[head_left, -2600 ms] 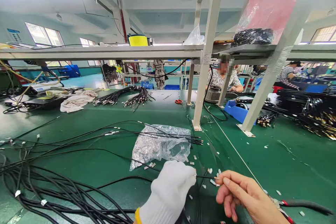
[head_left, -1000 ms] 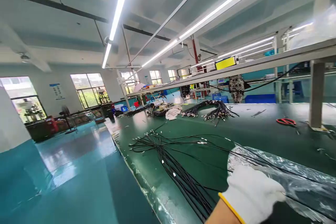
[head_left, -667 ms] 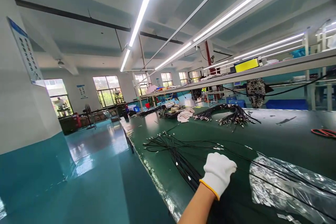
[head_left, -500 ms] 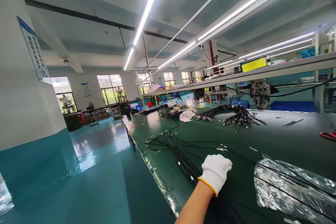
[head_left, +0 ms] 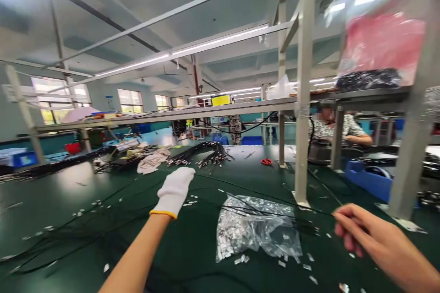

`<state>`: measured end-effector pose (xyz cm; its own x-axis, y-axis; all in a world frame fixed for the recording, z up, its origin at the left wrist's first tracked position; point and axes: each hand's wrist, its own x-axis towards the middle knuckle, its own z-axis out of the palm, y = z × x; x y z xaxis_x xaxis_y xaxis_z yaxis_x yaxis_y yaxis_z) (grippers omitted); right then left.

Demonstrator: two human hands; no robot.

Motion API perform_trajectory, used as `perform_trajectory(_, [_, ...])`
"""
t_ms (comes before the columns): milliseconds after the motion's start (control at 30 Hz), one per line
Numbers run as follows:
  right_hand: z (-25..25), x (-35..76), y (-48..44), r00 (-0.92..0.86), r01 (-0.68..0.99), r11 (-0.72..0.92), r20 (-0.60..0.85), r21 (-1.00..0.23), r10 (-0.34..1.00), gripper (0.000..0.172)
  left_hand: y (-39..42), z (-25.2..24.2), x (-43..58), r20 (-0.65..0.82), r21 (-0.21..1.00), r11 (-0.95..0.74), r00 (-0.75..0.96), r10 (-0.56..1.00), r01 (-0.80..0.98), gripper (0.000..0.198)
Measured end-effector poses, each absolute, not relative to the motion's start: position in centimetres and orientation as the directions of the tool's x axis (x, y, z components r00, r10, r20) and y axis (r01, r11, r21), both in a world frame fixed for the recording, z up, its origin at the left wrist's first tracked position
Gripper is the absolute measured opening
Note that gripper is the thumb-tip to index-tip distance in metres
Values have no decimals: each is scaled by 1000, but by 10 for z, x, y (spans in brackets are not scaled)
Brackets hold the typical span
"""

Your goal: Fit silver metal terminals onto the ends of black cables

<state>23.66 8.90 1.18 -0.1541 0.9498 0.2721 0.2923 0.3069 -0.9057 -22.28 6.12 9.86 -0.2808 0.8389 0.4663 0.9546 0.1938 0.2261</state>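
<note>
My left hand [head_left: 174, 189], in a white glove with a yellow cuff, reaches out over the green table [head_left: 192, 256] with its fingers curled closed. A thin black cable [head_left: 275, 199] runs from it across to my bare right hand [head_left: 364, 236], which pinches the cable's other end at the fingertips. Below the cable lies a clear plastic bag [head_left: 257, 231] of small metal terminals, with loose terminals scattered around it.
Loose black cables [head_left: 68, 233] spread over the table's left. A cable bundle [head_left: 206, 153], a white cloth [head_left: 151, 162] and red scissors [head_left: 266, 161] lie farther back. A grey shelf post [head_left: 301, 146] stands right of centre, a blue bin [head_left: 367, 181] beyond it. A person [head_left: 332, 126] sits opposite.
The view has swung from the left aisle back to the table. My left hand has left the cable pile and stretched forward; my right hand is in view again, pinching the cable.
</note>
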Motion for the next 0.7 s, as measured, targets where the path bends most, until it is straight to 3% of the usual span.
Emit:
perform_trajectory(133, [8,206,123,-148,409,363,331,-838,932,28,89,97,-224,354,264,295,-377,856,918,31])
perform_trajectory(233, [-16,196,147,-143,490,296,260,-820,955,19,99,63,-225,195,266,335,-391,900,904,26])
perform_trajectory(333, [-38,199,165,-147,579,246,197,-777,969,25,103,26,-229,103,265,341,-379,920,902,22])
perform_trajectory(533, [-49,200,184,-113,729,177,138,-661,984,23,109,3,-236,125,265,401,-444,887,877,34])
perform_trajectory(700, [-48,213,182,-85,739,135,106,-660,991,13,84,11,-239,229,269,416,-477,849,869,37])
